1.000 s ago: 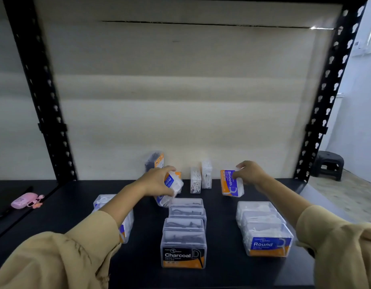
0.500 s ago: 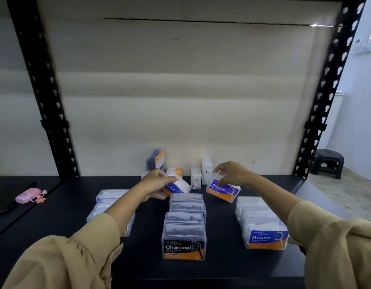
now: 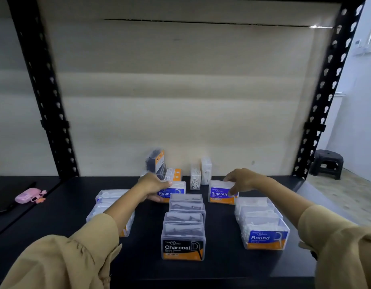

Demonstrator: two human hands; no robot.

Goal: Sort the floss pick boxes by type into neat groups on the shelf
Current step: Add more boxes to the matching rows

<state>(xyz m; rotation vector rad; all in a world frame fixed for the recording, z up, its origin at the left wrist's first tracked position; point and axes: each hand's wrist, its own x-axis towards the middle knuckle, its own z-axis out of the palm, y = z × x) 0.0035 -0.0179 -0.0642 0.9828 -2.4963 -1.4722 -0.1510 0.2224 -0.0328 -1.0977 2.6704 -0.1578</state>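
Clear floss pick boxes stand in rows on the black shelf (image 3: 61, 222). A Charcoal row (image 3: 183, 232) runs down the middle, a Round row (image 3: 261, 224) lies at the right, and a third row (image 3: 109, 205) sits at the left, partly hidden by my arm. My left hand (image 3: 153, 185) grips a Round box (image 3: 174, 191) just behind the Charcoal row. My right hand (image 3: 241, 180) holds a Smooth box (image 3: 221, 192) upright on the shelf. Several loose boxes (image 3: 196, 178) stand near the back wall, one a Charcoal box (image 3: 155, 161).
A pink case (image 3: 29, 195) lies at the far left of the shelf. Black perforated uprights (image 3: 46, 94) frame both sides. A dark stool (image 3: 327, 163) stands on the floor beyond the right upright.
Both hands have lowered their boxes from tilted in the air to upright on the shelf. The Smooth box now stands behind the Round row, the Round box behind the Charcoal row.
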